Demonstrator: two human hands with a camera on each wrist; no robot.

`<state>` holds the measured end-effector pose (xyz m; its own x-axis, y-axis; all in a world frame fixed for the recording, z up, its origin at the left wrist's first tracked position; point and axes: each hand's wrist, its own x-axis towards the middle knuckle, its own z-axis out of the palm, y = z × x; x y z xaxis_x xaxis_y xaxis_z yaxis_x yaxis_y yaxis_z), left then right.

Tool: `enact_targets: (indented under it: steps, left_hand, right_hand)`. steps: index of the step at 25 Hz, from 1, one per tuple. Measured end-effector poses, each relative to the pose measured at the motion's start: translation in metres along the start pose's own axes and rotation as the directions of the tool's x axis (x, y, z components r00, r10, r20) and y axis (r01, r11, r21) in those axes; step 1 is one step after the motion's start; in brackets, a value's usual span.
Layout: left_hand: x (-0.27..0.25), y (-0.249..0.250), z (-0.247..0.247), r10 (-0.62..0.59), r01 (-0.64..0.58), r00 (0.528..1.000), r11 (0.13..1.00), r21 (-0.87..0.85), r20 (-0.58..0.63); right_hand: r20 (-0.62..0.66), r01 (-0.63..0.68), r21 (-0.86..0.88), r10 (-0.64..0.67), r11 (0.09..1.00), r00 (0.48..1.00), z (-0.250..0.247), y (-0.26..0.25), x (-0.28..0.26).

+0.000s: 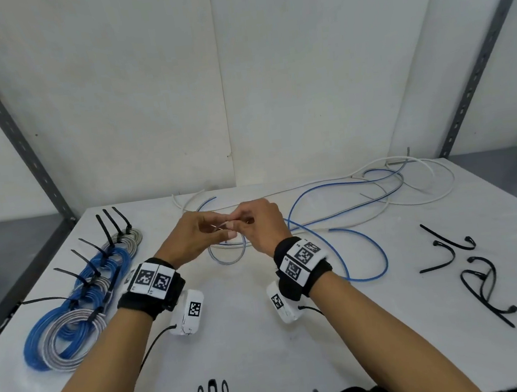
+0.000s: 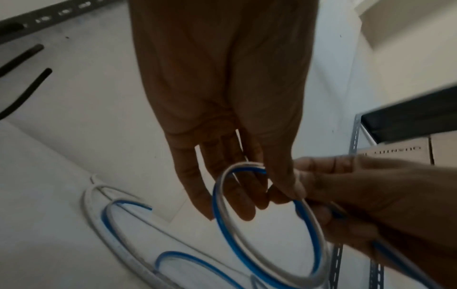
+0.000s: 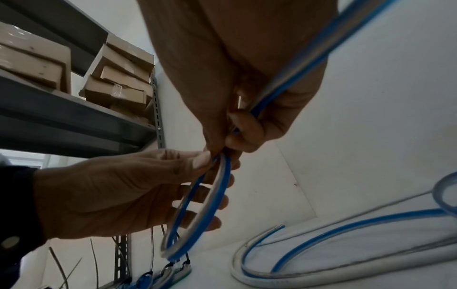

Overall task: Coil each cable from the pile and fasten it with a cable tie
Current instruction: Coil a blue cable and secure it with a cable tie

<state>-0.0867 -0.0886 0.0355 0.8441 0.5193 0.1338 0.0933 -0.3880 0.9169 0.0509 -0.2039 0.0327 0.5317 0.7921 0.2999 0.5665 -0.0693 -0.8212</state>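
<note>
From where I sit, the table point(image 1: 267, 340) carries everything. The finished coils point(image 1: 78, 297) lie in a row along its left side, running from near edge toward the back. The loose cables point(image 1: 364, 203) sprawl across the far right, reaching back to the wall. Spare cable ties point(image 1: 472, 271) lie to the right, nearer me than that pile. My two hands point(image 1: 225, 228) meet above the middle (a small loop point(image 1: 228, 254) hanging just below them), between coils and ties.

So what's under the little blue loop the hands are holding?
Under the loop is white table, with more cable trailing away. Both hands cover its top.
</note>
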Motion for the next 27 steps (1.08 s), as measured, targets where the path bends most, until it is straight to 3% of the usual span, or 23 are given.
enact_targets:
  steps: [4, 12, 23, 27]
  left_hand:
    - [-0.001, 0.005, -0.002, -0.093, 0.097, 0.994, 0.991, -0.096, 0.053]
    - [-0.004, 0.005, -0.002, -0.142, 0.12, 0.986, 0.967, -0.226, -0.087]
    - [-0.002, -0.003, 0.002, -0.181, 0.171, 0.983, 0.957, -0.234, -0.021]
    - [-0.007, 0.0, 0.002, -0.215, 0.169, 0.973, 0.906, -0.389, -0.078]
  right_hand:
    - [-0.029, -0.106, 0.09, 0.109, 0.99, 0.994, -0.005, -0.004, -0.001]
    - [0.062, -0.192, 0.37, 0.182, 0.909, 0.981, -0.005, -0.006, -0.004]
    - [0.029, -0.19, 0.379, 0.194, 0.906, 0.981, 0.001, -0.007, -0.008]
    - [-0.026, -0.173, 0.356, 0.195, 0.918, 0.98, 0.002, -0.008, -0.01]
